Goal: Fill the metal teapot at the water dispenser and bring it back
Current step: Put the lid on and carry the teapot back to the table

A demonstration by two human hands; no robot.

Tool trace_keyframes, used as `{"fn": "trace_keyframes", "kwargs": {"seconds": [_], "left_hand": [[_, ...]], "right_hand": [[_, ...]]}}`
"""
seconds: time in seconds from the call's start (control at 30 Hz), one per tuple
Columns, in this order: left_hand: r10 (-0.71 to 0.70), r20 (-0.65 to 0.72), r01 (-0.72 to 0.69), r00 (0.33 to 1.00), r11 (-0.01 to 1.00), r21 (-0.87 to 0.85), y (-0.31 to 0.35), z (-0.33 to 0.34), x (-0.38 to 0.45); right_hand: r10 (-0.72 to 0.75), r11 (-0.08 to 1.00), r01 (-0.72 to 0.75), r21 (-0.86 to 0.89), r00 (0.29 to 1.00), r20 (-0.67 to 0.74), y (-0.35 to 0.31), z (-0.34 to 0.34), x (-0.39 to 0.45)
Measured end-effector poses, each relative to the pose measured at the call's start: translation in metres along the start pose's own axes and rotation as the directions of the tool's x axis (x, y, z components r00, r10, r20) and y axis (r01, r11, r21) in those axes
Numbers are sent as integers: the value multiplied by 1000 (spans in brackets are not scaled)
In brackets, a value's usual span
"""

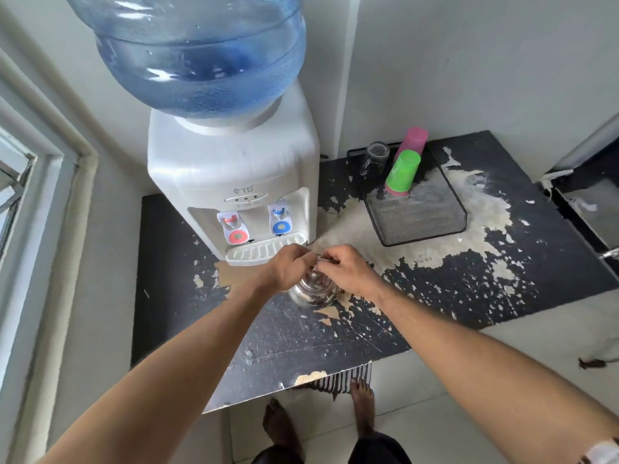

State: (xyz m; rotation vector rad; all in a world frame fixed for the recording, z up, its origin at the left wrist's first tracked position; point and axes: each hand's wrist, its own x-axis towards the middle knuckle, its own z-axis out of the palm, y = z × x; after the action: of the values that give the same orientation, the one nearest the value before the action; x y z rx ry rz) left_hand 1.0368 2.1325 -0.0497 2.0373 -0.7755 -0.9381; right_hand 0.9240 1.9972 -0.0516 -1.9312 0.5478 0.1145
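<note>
The shiny metal teapot [314, 291] stands on the worn black table [502, 279], just in front of the white water dispenser [231, 169]. Both hands meet over its top. My left hand [290, 267] is closed on the teapot's upper part from the left. My right hand [345, 267] pinches the thin metal handle or lid at the top from the right. The hands hide most of the teapot's top and spout. Behind them are the dispenser's drip tray [254, 252], the red tap [234, 227] and the blue tap [280, 218].
A large blue water bottle [201, 51] sits on the dispenser. A black mesh tray [418, 212] at the back right holds a green cup [402, 170], a pink cup [414, 139] and a dark glass [376, 157]. A wall and window frame [33, 195] close the left. My bare feet [361, 406] stand at the table's front edge.
</note>
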Motion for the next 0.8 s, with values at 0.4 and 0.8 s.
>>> {"fn": "trace_keyframes", "kwargs": {"seconds": [0.4, 0.8], "left_hand": [[147, 177, -141, 973, 989, -46, 110, 72, 14], [224, 392, -269, 892, 961, 64, 279, 278, 40]], "right_hand": [[-22, 997, 44, 61, 946, -323, 25, -91, -81], [39, 996, 6, 89, 868, -495, 135, -273, -230]]}}
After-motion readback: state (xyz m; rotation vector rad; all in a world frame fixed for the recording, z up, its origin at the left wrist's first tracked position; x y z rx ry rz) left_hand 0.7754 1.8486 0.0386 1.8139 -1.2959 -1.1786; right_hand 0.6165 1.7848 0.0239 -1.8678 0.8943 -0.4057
